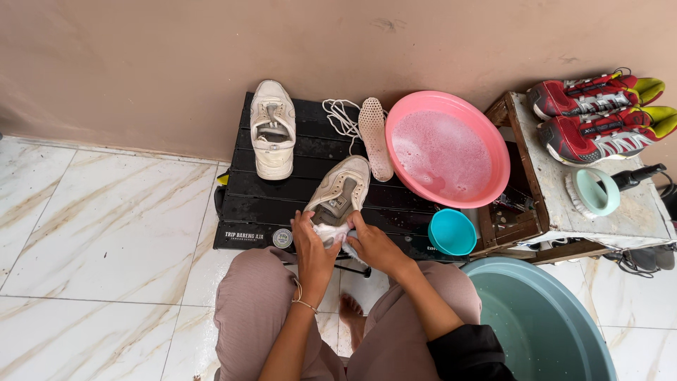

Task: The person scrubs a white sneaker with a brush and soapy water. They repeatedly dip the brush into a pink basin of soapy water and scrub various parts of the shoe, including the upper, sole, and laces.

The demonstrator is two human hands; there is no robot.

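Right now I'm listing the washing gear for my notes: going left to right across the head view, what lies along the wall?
White sneaker → white laces → insole → pink basin of soapy water → wooden crate → pair of red running shoes.

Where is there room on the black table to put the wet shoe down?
Bare slats lie at the black slatted table's left front, below the upright white sneaker. The right side is crowded: white laces, perforated insole, pink soapy basin, small teal bowl.

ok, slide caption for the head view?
Both hands, left hand and right hand, grip a foamy shoe on a black table.
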